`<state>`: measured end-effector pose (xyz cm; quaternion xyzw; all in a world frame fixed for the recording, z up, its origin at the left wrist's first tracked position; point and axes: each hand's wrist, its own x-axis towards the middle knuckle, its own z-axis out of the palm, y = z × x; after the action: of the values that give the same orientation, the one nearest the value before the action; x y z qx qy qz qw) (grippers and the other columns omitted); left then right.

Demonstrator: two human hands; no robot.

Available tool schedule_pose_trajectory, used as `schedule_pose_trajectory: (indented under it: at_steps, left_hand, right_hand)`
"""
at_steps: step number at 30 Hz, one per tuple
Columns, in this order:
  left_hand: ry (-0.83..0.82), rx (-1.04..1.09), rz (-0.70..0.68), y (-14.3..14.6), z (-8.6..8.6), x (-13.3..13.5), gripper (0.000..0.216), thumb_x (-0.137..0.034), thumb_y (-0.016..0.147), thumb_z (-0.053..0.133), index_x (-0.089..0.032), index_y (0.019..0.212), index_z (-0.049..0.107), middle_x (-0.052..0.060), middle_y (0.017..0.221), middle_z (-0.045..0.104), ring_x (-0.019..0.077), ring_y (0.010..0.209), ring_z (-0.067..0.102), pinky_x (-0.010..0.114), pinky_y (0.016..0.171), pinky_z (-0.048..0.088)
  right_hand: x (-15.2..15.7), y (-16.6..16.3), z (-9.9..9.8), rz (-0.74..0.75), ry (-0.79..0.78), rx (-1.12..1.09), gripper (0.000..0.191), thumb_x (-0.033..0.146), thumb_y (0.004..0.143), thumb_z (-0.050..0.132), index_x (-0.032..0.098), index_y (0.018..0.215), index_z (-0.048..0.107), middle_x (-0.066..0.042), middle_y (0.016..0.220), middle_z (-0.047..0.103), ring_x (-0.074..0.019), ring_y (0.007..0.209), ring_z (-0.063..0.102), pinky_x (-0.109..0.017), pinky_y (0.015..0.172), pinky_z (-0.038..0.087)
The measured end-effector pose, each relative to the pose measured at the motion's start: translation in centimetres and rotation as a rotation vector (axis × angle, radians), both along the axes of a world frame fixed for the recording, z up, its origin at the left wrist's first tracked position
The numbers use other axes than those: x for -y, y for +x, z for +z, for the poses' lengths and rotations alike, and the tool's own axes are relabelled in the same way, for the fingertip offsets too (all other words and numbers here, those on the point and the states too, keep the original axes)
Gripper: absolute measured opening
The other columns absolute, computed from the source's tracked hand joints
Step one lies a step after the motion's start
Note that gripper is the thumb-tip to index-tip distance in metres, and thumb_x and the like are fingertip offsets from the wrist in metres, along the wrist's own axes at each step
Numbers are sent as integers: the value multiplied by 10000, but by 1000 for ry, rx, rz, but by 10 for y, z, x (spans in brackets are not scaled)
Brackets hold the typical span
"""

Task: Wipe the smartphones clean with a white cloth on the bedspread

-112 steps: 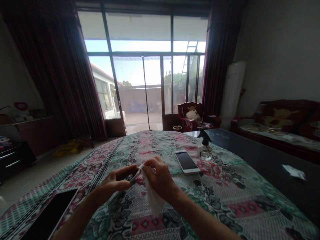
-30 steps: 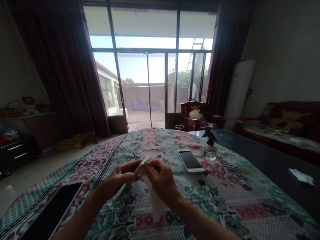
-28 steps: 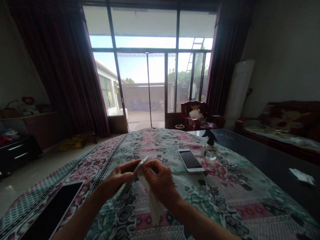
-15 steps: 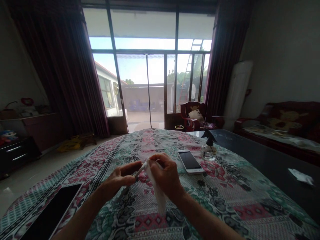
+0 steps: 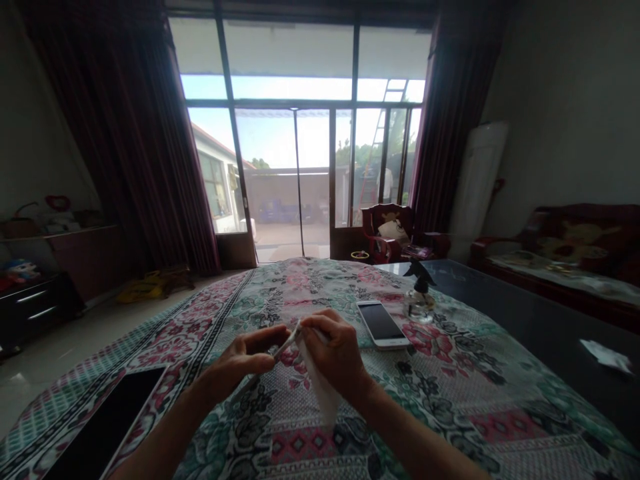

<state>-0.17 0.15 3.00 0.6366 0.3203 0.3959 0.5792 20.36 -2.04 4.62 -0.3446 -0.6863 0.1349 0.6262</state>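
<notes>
My left hand [image 5: 240,363] is closed round a slim phone [image 5: 285,343], held tilted on edge above the floral cloth [image 5: 450,393]. My right hand [image 5: 335,350] is pinched on a white wipe [image 5: 320,393], pressing it against the upper end of that phone; the rest of the wipe hangs down below my fingers. Both hands meet over the middle of the cloth.
A second white phone [image 5: 381,325] lies face up beyond my hands, beside a small glass spray bottle [image 5: 419,300]. A dark tablet [image 5: 107,430] lies at the near left. A crumpled wipe [image 5: 607,355] sits on the dark glass table at right. Sofa at right, glass doors ahead.
The phone in my left hand has tipped and shifted slightly, and my right hand has slid the wipe along its upper end. The things on the cloth lie as before.
</notes>
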Motion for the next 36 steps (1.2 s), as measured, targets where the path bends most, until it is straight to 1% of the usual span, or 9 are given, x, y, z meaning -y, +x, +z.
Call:
schedule_pose_trajectory:
  at_steps: [5,10,16,19,22,26,31,34,36]
  left_hand:
    - [-18,46,33,-2,0,0,616,-360,632,775,-184,1204,627,103,1244,631,369,1185,516,458,970,431]
    - [-7,37,35,-2,-1,-1,599,-355,650,767,-178,1205,626,106,1259,620,358,1179,526,454,1006,399]
    - [13,27,63,-5,-4,-5,602,-325,666,743,-168,1230,603,98,1225,645,352,1187,518,466,1030,367]
    - [28,-17,90,-8,0,-5,612,-335,671,731,-178,1246,588,97,1247,630,344,1187,521,467,1020,379]
    - [104,-152,104,-8,8,-3,607,-344,679,721,-205,1253,580,74,1266,620,318,1197,516,438,1026,380]
    - [286,-558,72,4,9,4,682,-348,623,770,-269,1268,561,30,1238,636,302,1137,555,431,994,408]
    - [572,-795,-78,21,-2,13,793,-329,587,791,-289,1324,500,61,1386,507,331,1284,406,479,1090,270]
    - [582,-867,-118,15,3,13,864,-322,606,765,-284,1390,404,66,1501,338,342,1368,271,498,1113,209]
    - [540,-895,-35,4,10,11,904,-316,598,754,-279,1412,363,65,1531,268,347,1379,244,479,1100,248]
  right_hand:
    - [7,-6,2,77,55,2,113,148,785,580,202,814,675,-35,819,641,-145,782,611,-278,719,493]
    - [2,-5,-3,-2,11,24,132,109,756,571,204,774,661,-34,786,635,-153,758,602,-283,704,483]
    - [9,-17,-15,149,54,83,108,124,758,561,193,773,642,-37,820,631,-143,786,602,-265,723,481]
    - [0,-9,-21,79,-11,124,117,124,732,545,192,730,640,-26,761,629,-146,732,592,-266,693,469]
    - [-19,11,-22,-107,-92,68,120,158,718,529,188,706,645,-26,731,632,-155,704,594,-271,686,464]
    - [-35,29,-18,-247,-146,51,141,231,719,523,190,731,658,-29,745,653,-164,694,603,-266,668,460]
    - [-33,26,-19,-213,-312,206,151,220,688,535,202,703,685,-28,760,691,-181,739,629,-269,697,454]
    - [-30,23,-22,-174,-393,299,172,199,689,527,201,699,699,-37,781,704,-184,761,632,-270,713,452]
    - [-29,22,-23,-165,-422,349,187,189,695,525,196,723,710,-44,798,708,-183,760,628,-275,725,449]
